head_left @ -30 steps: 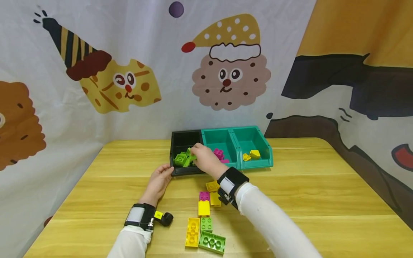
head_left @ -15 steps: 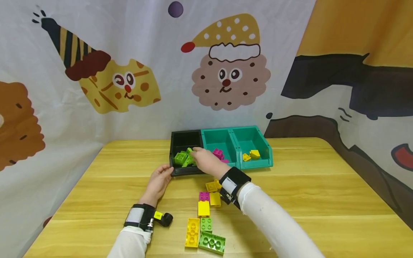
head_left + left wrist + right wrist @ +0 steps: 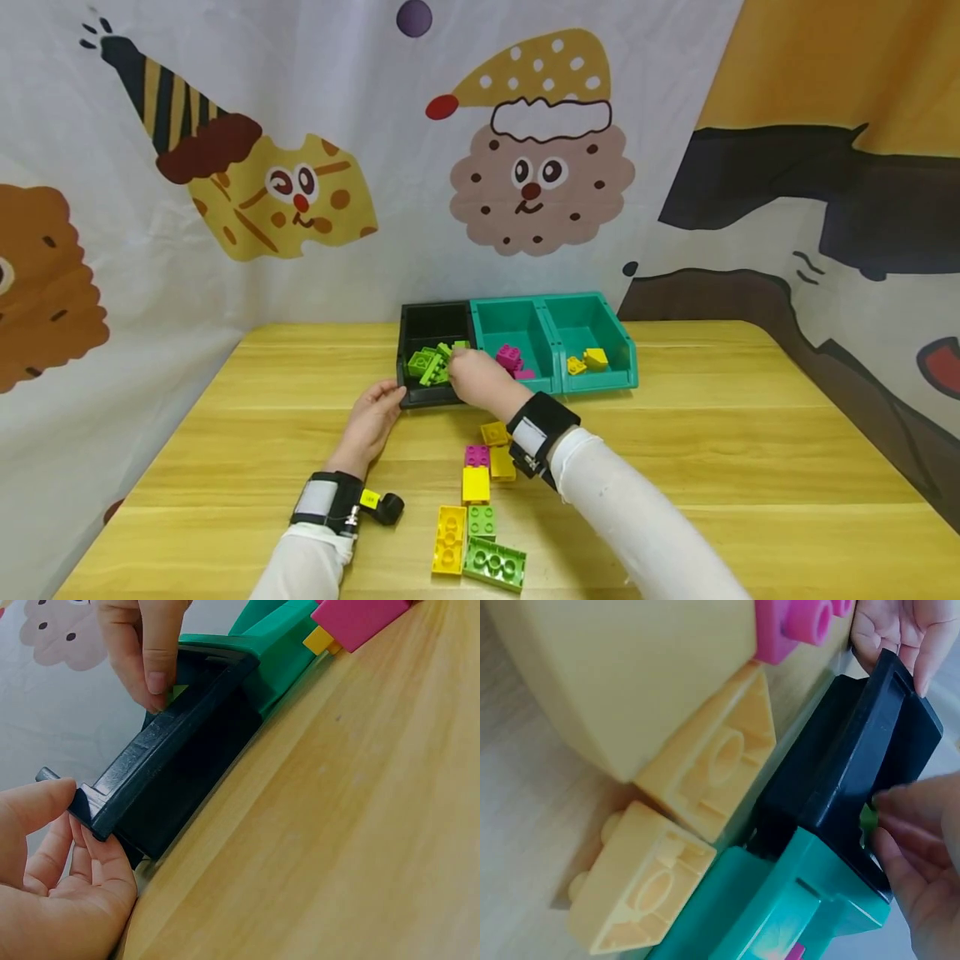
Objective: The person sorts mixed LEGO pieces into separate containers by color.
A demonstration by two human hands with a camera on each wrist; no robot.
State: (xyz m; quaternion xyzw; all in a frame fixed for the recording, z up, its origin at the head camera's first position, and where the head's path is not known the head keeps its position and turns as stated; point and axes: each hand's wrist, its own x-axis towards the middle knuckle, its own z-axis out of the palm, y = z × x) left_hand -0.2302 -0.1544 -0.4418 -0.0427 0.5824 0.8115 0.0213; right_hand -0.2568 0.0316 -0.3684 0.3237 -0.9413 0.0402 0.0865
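Observation:
My left hand (image 3: 371, 421) grips the front left corner of the black bin (image 3: 431, 397), thumb above the lip and fingers below it, as the left wrist view shows. My right hand (image 3: 483, 383) reaches into the same bin. In the right wrist view its thumb and forefinger close about a green toy brick (image 3: 868, 818), mostly hidden by the bin wall. Several other green bricks (image 3: 422, 363) lie heaped in the bin beside that hand.
Two joined teal bins adjoin on the right, one with magenta bricks (image 3: 508, 357), the other with yellow bricks (image 3: 595, 359). Loose on the table are a green brick (image 3: 495, 564), a yellow brick (image 3: 449, 540), a magenta brick (image 3: 477, 456) and several more. A printed cloth (image 3: 405, 167) hangs behind.
My right hand has dipped lower and nearer the bin's front, and a green brick now shows behind it. My left hand stays on the corner.

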